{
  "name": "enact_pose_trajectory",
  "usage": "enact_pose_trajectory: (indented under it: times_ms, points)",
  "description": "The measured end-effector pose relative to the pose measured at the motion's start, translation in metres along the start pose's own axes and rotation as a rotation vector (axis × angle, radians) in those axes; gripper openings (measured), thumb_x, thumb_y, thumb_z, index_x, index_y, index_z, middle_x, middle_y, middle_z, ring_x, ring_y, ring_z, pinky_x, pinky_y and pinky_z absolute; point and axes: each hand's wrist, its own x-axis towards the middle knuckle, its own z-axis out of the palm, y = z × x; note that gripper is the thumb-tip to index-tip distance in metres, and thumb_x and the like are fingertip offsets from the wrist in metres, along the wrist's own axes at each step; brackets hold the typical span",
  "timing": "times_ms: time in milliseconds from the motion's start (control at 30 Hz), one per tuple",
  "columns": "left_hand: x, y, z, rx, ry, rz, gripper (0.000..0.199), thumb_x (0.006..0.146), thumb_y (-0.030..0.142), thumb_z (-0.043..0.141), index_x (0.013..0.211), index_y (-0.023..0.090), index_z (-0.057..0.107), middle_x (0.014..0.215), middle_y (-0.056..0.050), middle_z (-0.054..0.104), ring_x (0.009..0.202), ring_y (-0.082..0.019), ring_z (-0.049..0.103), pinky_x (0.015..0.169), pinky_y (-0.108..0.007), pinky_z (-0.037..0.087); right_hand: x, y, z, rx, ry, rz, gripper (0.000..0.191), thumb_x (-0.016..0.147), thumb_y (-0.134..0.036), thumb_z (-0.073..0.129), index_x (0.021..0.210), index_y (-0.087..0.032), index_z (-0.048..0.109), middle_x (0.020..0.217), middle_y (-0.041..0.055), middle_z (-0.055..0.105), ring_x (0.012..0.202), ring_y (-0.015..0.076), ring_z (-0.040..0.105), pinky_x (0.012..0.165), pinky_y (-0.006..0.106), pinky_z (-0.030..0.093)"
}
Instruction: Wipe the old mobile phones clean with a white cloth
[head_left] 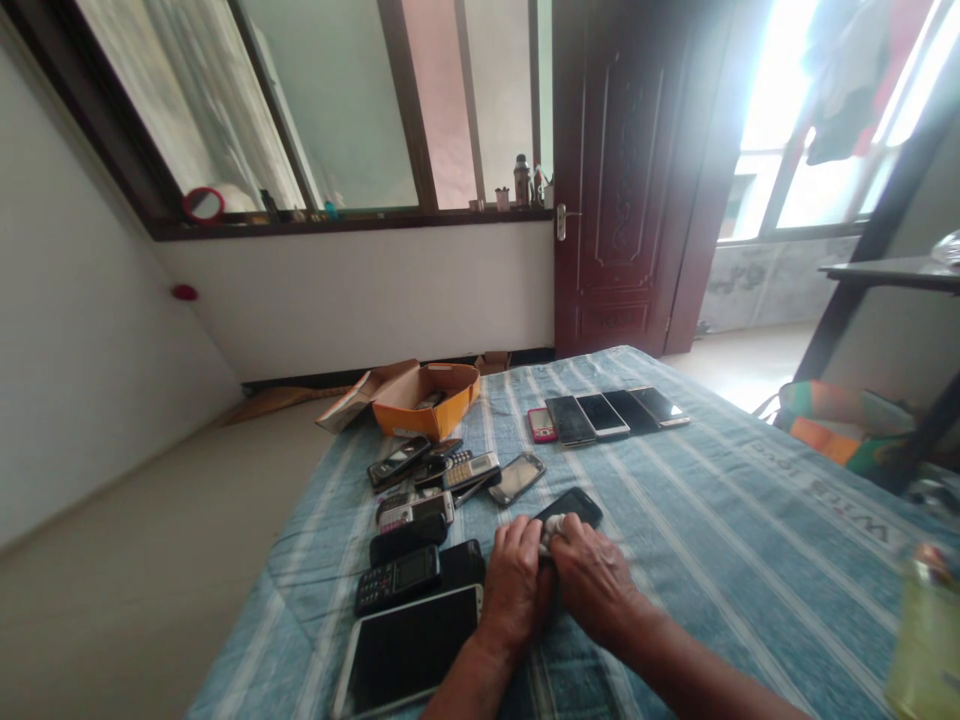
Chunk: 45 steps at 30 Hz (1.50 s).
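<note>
Both hands work close together over a dark smartphone (576, 506) on the striped bedspread. Closed on a small white wad of cloth or tissue (553, 530), my right hand (596, 572) presses it against the phone. My left hand (516, 575) has its fingers curled over the phone's near left part, gripping it; the fingertips are partly hidden. Beside the left wrist lies a white-framed tablet (420, 640) with a black screen. A black keypad phone (397, 580) is just beyond it. Behind the hands, a silver-edged phone (517, 478) lies flat.
Several old phones are piled left of centre, including a gold keypad phone (471, 470). An open orange box (427, 405) stands at the far edge. To its right are a pink phone (541, 425) and a row of smartphones (600, 414). A yellowish bottle (926, 640) stands right.
</note>
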Motion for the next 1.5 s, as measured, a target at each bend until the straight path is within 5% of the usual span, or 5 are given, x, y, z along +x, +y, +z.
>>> enact_pose_trajectory:
  times_ms: [300, 733, 1000, 1300, 1500]
  points:
    - [-0.002, 0.003, -0.002, 0.037, -0.072, -0.091, 0.044, 0.077, 0.016, 0.056, 0.12, 0.007, 0.058, 0.125, -0.017, 0.058, 0.117, -0.031, 0.05, 0.101, -0.046, 0.044, 0.013, 0.029, -0.002, -0.04, 0.025, 0.185, 0.03, 0.09, -0.004, 0.038, 0.095, -0.015, 0.065, 0.098, 0.0103, 0.063, 0.082, 0.0198, 0.062, 0.066, 0.028, 0.041]
    - [0.0, 0.003, -0.003, -0.028, 0.042, 0.024, 0.033, 0.087, 0.027, 0.038, 0.099, 0.01, 0.063, 0.102, -0.017, 0.063, 0.096, -0.03, 0.057, 0.088, -0.049, 0.051, -0.002, -0.001, 0.016, 0.031, 0.102, -0.134, 0.017, 0.085, -0.007, 0.051, 0.093, -0.016, 0.064, 0.094, 0.009, 0.062, 0.081, 0.0207, 0.057, 0.069, 0.031, 0.039]
    - [-0.001, -0.001, -0.003, -0.017, 0.04, 0.051, 0.031, 0.083, 0.031, 0.046, 0.102, 0.011, 0.062, 0.107, -0.017, 0.063, 0.099, -0.031, 0.057, 0.089, -0.051, 0.051, 0.001, 0.003, 0.009, 0.044, 0.048, -0.102, 0.021, 0.087, -0.007, 0.046, 0.093, -0.017, 0.064, 0.096, 0.0079, 0.061, 0.084, 0.0213, 0.057, 0.072, 0.033, 0.04]
    - [-0.001, 0.002, -0.001, 0.014, -0.014, -0.036, 0.036, 0.077, 0.021, 0.055, 0.112, 0.011, 0.06, 0.117, -0.015, 0.061, 0.109, -0.03, 0.055, 0.096, -0.048, 0.048, 0.012, 0.024, -0.006, -0.055, -0.007, 0.127, 0.028, 0.088, -0.005, 0.041, 0.09, -0.016, 0.067, 0.097, 0.0106, 0.062, 0.083, 0.0213, 0.06, 0.067, 0.03, 0.039]
    - [0.0, 0.001, -0.002, 0.021, 0.007, -0.019, 0.032, 0.08, 0.025, 0.053, 0.107, 0.011, 0.062, 0.113, -0.015, 0.063, 0.106, -0.031, 0.056, 0.093, -0.049, 0.049, 0.008, 0.017, 0.003, -0.061, 0.035, 0.063, 0.024, 0.086, -0.004, 0.045, 0.091, -0.015, 0.065, 0.094, 0.0107, 0.061, 0.08, 0.0208, 0.058, 0.066, 0.03, 0.039]
